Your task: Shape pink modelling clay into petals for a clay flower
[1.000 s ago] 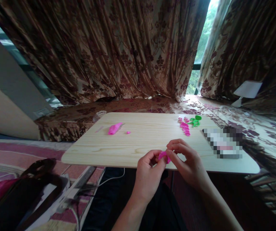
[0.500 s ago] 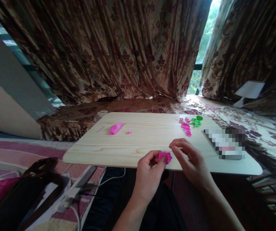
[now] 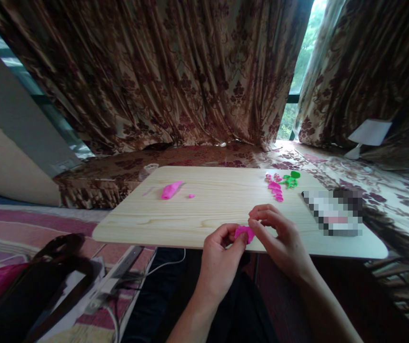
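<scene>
My left hand is closed, pinching a small bright pink ruffled piece of modelling clay between thumb and fingers over the table's near edge. My right hand comes in from the other side, thumb and forefinger drawn together at the clay's upper right edge. Part of the clay is hidden behind the fingers. Farther off on the left lies a larger pink clay lump, tapered at one end, with a tiny pink bit beside it. Several pink ruffled pieces and green leaf-like pieces lie at the back right.
The pale wood-grain table has rounded corners. A blurred-out flat object lies at its right side. A clear container stands behind the left corner. A power strip and a dark bag are at the lower left; a white lamp stands at the right.
My right hand has moved slightly left, bringing its thumb and forefinger to the edge of the pink clay piece. My left hand keeps its hold.
</scene>
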{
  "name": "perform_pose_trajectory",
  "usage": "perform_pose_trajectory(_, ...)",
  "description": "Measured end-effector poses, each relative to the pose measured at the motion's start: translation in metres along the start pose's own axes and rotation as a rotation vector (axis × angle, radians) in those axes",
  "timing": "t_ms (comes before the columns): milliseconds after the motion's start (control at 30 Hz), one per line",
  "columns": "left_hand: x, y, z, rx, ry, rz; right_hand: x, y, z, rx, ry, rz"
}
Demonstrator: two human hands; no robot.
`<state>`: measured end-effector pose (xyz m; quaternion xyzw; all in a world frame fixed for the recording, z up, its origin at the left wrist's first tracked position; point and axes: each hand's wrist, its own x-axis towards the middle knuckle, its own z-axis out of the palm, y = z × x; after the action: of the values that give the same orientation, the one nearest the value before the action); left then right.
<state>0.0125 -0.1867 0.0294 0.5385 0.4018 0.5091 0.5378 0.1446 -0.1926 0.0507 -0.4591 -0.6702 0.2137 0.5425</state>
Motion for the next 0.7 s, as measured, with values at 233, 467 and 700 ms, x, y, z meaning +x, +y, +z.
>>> perform_pose_trajectory(233,-0.001,-0.001,0.001,-0.01,0.001,0.003,0.002,0.001,0.002,0.037,0.02,0.018)
perform_pose_trajectory(467,0.001,-0.003,0.002,-0.193,0.098,-0.071,-0.01,0.005,0.005,0.113,0.035,0.141)
perform_pose_trajectory(700,-0.002,-0.002,0.001,-0.332,0.036,-0.091,-0.012,0.007,0.009,0.108,-0.016,0.096)
